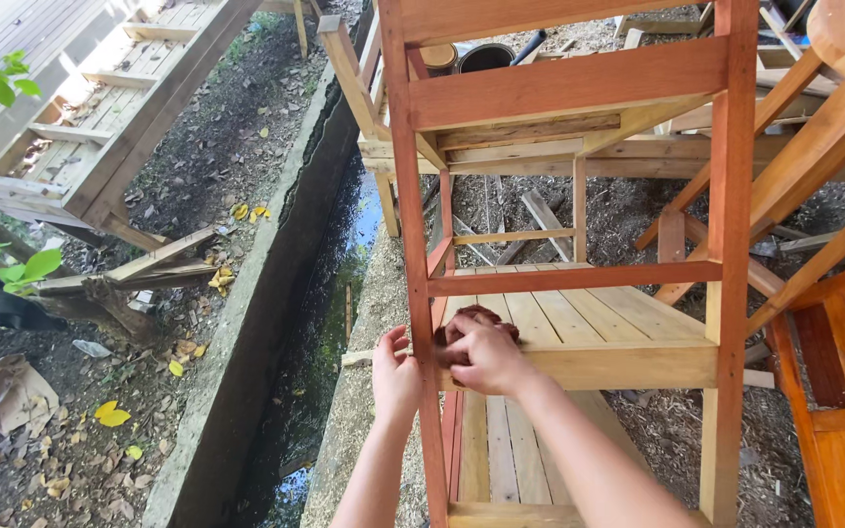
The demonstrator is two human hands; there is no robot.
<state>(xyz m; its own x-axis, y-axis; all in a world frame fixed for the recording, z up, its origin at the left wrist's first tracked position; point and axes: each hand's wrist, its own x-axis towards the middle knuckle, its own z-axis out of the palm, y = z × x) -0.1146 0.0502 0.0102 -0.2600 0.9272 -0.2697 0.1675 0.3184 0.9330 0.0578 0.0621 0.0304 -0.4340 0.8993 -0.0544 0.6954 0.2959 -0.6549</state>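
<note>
Right now both hands work at the front of a tall wooden shelf frame (579,284), part stained reddish-brown and part still pale. The right hand (486,357) is closed around a dark red-brown rag (476,318), pressing it against the front edge of the pale slatted shelf (579,328), just where that shelf meets the stained left post (413,244). The rag shows only above the knuckles; the fingers cover the rest. The left hand (395,376) lies against the outer side of the same post, fingers loosely curled and thumb up, touching the wood; whether it truly grips the post I cannot tell. The two hands sit close together with the post between them.

Above them a stained crossbar (574,278) spans from post to post, and higher up a wider stained rail (569,83) does the same. The right post (731,244) is stained as well. Below the hands, pale slats run down to a lower board.

To the left a concrete channel (246,332) holds dark water, with soil and yellow leaves (114,414) beyond it. On the right stands more stained wooden furniture (833,391), and sawdust covers the ground.
</note>
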